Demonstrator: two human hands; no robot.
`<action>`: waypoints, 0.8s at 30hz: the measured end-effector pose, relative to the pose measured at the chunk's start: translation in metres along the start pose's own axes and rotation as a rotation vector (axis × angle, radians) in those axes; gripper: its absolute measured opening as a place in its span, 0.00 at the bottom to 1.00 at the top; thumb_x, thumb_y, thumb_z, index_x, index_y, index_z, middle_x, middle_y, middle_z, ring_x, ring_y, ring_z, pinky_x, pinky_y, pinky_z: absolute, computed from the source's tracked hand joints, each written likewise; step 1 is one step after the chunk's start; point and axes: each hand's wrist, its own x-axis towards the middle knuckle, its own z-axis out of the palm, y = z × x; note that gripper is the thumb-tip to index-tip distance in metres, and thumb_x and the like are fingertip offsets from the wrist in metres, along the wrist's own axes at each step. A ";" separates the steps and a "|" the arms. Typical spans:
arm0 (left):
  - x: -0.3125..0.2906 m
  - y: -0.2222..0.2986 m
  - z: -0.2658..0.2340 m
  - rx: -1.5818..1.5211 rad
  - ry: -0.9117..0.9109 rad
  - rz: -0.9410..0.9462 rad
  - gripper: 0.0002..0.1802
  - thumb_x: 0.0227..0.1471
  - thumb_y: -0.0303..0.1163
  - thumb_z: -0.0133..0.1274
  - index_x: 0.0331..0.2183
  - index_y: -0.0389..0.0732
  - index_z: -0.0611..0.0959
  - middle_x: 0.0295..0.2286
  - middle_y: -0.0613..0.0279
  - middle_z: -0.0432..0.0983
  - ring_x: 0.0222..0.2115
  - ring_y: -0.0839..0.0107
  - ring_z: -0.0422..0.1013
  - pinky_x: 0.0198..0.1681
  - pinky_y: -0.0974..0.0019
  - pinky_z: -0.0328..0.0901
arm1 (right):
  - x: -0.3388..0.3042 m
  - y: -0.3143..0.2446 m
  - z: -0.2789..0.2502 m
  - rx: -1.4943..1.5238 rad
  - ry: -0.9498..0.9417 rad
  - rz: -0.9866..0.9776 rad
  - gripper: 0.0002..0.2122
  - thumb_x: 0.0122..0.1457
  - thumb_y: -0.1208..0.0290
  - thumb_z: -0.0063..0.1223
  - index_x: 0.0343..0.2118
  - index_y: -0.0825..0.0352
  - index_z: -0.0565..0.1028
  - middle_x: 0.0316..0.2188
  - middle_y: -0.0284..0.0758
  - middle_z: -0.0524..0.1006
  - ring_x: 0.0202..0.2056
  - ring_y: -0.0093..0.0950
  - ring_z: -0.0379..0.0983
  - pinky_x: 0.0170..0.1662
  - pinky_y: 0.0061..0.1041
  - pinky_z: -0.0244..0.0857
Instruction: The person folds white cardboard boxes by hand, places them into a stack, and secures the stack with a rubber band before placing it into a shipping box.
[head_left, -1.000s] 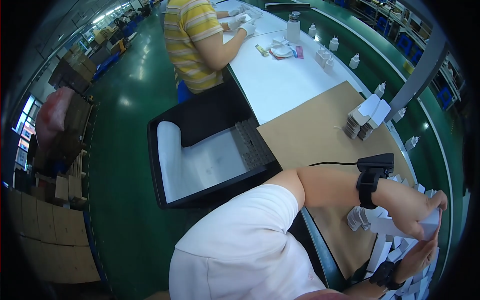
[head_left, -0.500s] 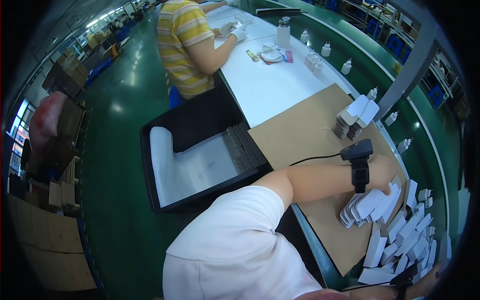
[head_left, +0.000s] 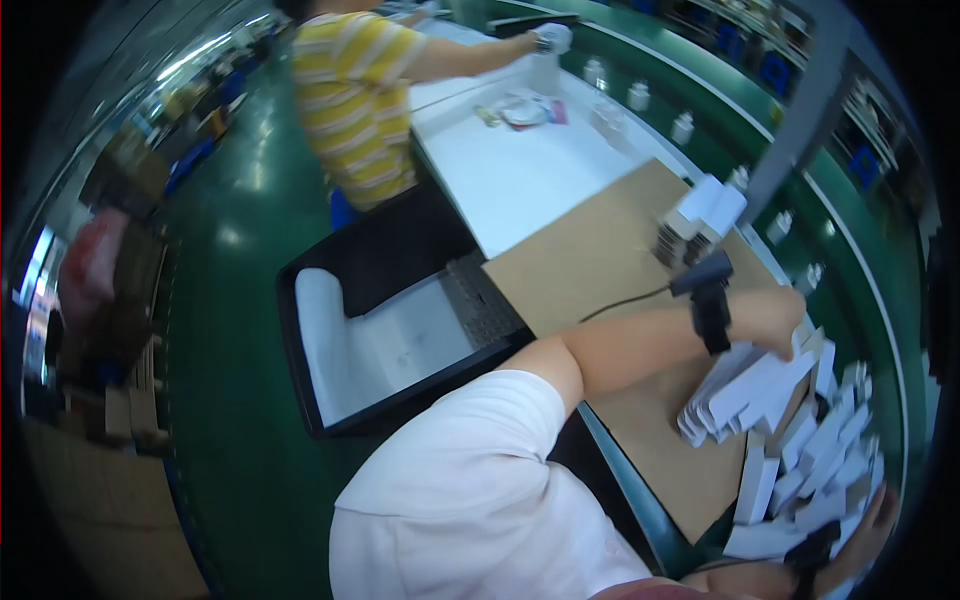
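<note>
My left hand [head_left: 772, 320] reaches across the brown cardboard sheet [head_left: 570, 240], its fingers bent down onto the far end of a white folded carton [head_left: 765, 395] in a fanned stack. Blur softens those fingertips, but they appear closed on the carton's end. At the lower right, my right hand [head_left: 872, 525] is beside a heap of small white boxes [head_left: 815, 465], its fingers stretched upward and apart. Nothing shows in it. Both wrists carry black strapped devices, the left one trailing a cable.
Another stack of white cartons [head_left: 700, 215] stands farther up the cardboard. At left sits a black bin [head_left: 300, 350] with a white liner and grey dividers. White bottles [head_left: 683, 128] line the green conveyor [head_left: 855, 240]. A co-worker in a yellow striped shirt [head_left: 355, 110] works at the white table [head_left: 490, 190].
My left hand has shifted slightly up and right along the carton stack. More of my right hand shows now, raised beside the boxes. The co-worker's gloved hand has reached right to a bottle.
</note>
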 end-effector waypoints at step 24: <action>-0.034 0.079 0.024 -0.250 0.644 0.459 0.10 0.40 0.31 0.52 0.19 0.36 0.70 0.17 0.51 0.67 0.20 0.52 0.66 0.23 0.56 0.60 | -0.055 -0.129 0.138 0.591 -0.344 -0.343 0.35 0.48 0.72 0.60 0.57 0.72 0.53 0.46 0.36 0.66 0.44 0.25 0.64 0.47 0.21 0.59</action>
